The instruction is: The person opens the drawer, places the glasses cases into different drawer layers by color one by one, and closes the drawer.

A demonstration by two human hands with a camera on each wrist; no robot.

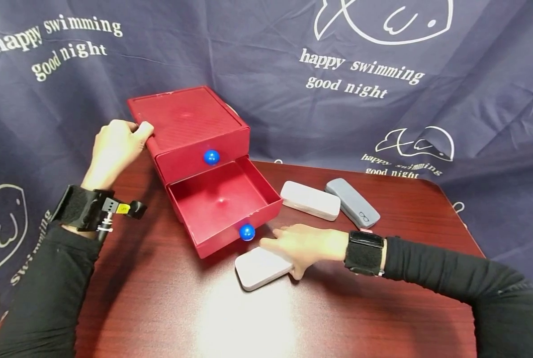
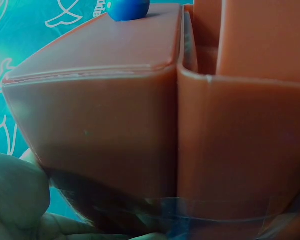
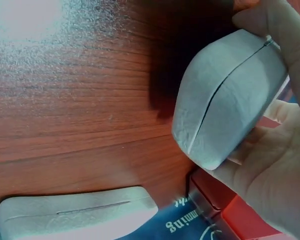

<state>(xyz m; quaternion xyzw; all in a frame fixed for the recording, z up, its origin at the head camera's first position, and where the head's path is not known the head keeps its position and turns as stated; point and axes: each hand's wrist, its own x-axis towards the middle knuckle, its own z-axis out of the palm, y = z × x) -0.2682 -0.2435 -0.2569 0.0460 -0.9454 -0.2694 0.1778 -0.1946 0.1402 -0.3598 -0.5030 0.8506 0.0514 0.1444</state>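
A red two-drawer box [image 1: 188, 117] stands on the table. Its upper drawer is closed and its lower drawer [image 1: 222, 201] is pulled out and bare inside; each has a blue knob [image 1: 247, 232]. My left hand [image 1: 130, 136] grips the box's rear left corner, thumb on the top edge. The left wrist view shows the box's side wall [image 2: 104, 125] close up, with my left hand [image 2: 17, 195] at its lower edge. My right hand [image 1: 286, 247] holds a white glasses case [image 1: 258, 269] just in front of the open drawer. In the right wrist view, fingers and thumb wrap that case [image 3: 225, 100].
A second white case [image 1: 310, 200] and a grey case [image 1: 352, 202] lie right of the drawer on the dark wooden table [image 1: 168, 308]. In the right wrist view the second white case [image 3: 74, 215] is at the bottom left. A navy printed cloth hangs behind.
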